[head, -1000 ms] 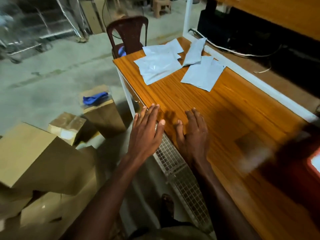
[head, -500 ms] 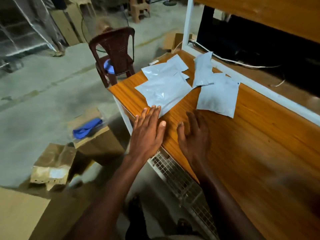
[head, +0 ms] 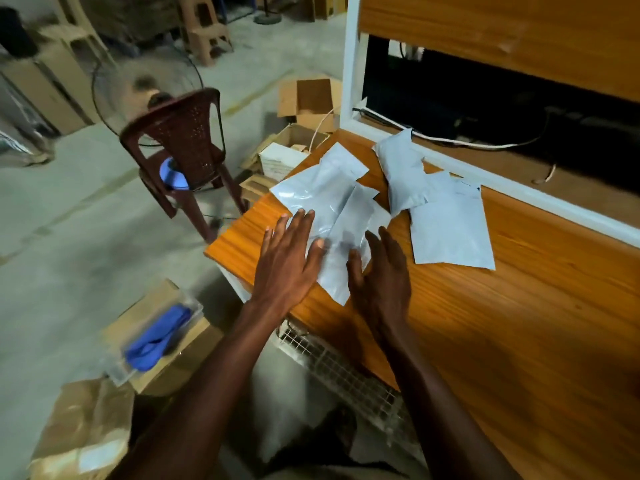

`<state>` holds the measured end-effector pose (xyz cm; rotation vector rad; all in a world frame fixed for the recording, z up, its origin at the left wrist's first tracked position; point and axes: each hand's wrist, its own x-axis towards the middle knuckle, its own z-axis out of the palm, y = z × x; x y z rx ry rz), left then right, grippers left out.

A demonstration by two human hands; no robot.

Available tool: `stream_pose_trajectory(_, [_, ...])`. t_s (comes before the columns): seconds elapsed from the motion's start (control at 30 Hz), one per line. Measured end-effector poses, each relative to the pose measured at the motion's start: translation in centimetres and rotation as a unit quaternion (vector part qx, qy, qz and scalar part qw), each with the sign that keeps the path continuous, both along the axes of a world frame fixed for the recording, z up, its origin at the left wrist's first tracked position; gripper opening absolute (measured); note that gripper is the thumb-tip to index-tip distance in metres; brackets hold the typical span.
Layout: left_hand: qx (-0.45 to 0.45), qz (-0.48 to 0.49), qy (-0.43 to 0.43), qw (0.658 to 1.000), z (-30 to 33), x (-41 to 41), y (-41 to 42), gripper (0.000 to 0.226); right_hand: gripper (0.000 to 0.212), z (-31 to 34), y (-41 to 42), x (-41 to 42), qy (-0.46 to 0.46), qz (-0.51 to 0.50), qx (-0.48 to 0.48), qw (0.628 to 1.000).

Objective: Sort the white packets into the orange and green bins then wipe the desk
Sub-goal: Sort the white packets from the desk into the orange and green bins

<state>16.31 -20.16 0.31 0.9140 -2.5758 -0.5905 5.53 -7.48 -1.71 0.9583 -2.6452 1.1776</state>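
- Head view shows both hands spread flat, fingers straight, at the middle of the frame: left hand (head: 289, 258) and right hand (head: 381, 271), gripping nothing.
- Between and under their fingertips lies a glossy white plastic packet (head: 332, 216) at the corner of the orange wood-grain desk (head: 519, 323).
- Two more white packets (head: 450, 226) lie just right of it, overlapping.
- Dark red plastic chair (head: 187, 147) stands upper left; a blue cloth (head: 157, 336) rests on a cardboard box, lower left.

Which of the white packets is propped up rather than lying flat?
The puffy packet at the back, leaning against the white frame rail; the other packets lie flat on the desk.
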Motion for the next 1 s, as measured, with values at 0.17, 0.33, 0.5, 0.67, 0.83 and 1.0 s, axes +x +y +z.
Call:
stream_pose_trajectory(0.17, [-0.013, -0.025, -0.008, 1.000, -0.1, -2.9, -4.6, 0.063, 0.050, 0.0, -3.3, -1.7, -0.003, -0.033, 0.015, 0.999])
stream_pose_trajectory(0.33, [-0.017, -0.073, -0.010, 0.997, -0.7, -6.5, -9.0, 0.069, 0.055, -1.4, -6.0, -3.1, 0.000, -0.064, 0.042, 0.997])
stream_pose_trajectory(0.5, [-0.033, -0.170, -0.028, 0.985, -1.8, -9.0, -13.0, 0.070, 0.060, -2.2, -9.1, -2.7, -0.038, -0.117, 0.080, 0.989])
stream_pose_trajectory(0.67, [-0.063, -0.260, -0.066, 0.961, -2.5, -11.0, -14.9, 0.067, 0.063, -3.5, -11.7, -2.2, -0.052, -0.156, 0.174, 0.971])
stream_pose_trajectory(0.83, [-0.108, -0.318, -0.169, 0.927, -5.1, -11.7, -14.8, 0.069, 0.072, -4.1, -11.2, -0.9, -0.075, -0.195, 0.227, 0.951])
stream_pose_trajectory(1.0, [-0.126, -0.313, -0.153, 0.929, -4.5, -12.0, -14.2, 0.068, 0.064, -2.7, -10.1, -0.8, -0.087, -0.243, 0.228, 0.939])
